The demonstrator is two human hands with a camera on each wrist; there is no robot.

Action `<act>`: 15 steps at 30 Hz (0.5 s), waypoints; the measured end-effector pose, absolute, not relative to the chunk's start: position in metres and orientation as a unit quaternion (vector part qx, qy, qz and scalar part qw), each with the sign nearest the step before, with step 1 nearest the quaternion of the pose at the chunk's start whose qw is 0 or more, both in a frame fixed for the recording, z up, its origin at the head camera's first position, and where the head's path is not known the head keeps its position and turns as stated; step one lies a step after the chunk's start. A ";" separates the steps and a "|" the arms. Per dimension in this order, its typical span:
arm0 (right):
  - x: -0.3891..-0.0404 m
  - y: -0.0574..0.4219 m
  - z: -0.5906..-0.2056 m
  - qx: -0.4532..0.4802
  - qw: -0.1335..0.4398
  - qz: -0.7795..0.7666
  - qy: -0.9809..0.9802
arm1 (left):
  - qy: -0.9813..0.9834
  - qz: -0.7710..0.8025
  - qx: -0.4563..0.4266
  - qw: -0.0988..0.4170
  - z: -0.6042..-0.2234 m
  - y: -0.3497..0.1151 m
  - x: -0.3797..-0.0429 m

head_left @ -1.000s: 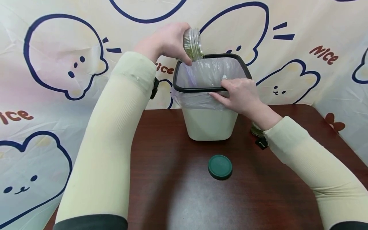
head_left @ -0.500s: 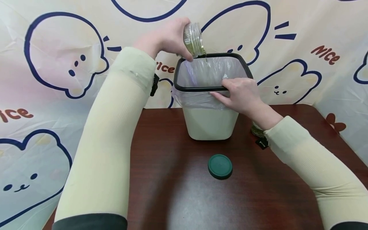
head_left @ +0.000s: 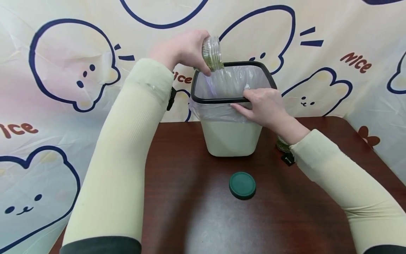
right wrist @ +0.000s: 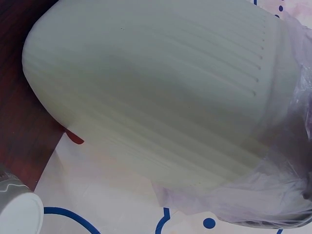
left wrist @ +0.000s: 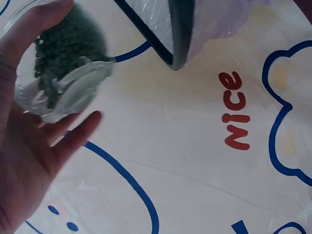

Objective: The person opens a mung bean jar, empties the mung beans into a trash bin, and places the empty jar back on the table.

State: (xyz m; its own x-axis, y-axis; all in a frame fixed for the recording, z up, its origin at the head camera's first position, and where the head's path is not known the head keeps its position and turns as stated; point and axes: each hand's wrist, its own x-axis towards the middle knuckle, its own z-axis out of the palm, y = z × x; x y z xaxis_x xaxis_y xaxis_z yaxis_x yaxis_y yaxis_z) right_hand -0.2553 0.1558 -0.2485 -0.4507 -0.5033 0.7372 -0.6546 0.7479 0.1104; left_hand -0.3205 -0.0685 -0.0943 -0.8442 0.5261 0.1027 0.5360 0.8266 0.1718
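Observation:
A clear ribbed glass jar (head_left: 211, 53) lies tipped on its side above the bin's back left rim, its mouth toward the bin. My left hand (head_left: 188, 47) grips it round the body. Small dark green grains (left wrist: 73, 41) show inside the jar in the left wrist view. The pale green bin (head_left: 233, 137) has a black rim and a translucent liner bag (head_left: 209, 111) folded over its edge. My right hand (head_left: 264, 106) pinches the front right rim, thumb outside over the liner and fingers over the top. A round green lid (head_left: 242, 185) lies on the table in front.
The dark brown wooden table (head_left: 190, 211) carries the bin near its back edge. Behind my right wrist stands another jar (head_left: 281, 144), mostly hidden. A white round cap (right wrist: 19, 214) appears low in the right wrist view. A printed sheet (head_left: 317, 21) hangs behind.
The whole head view has shifted slightly. The jar sits a little lower and further left against the rim than half a second ago. My right hand has kept its hold.

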 end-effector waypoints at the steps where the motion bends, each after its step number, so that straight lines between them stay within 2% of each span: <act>1: -0.255 0.156 -0.248 0.342 0.399 0.095 -0.846 | -0.955 -0.104 -0.277 0.033 -0.095 -0.069 -0.320; 6: -0.256 0.156 -0.248 0.341 0.405 0.095 -0.843 | -0.954 -0.102 -0.274 0.060 -0.094 -0.068 -0.320; 15: -0.257 0.153 -0.249 0.340 0.396 0.101 -0.847 | -0.961 -0.059 -0.267 0.040 -0.098 -0.071 -0.321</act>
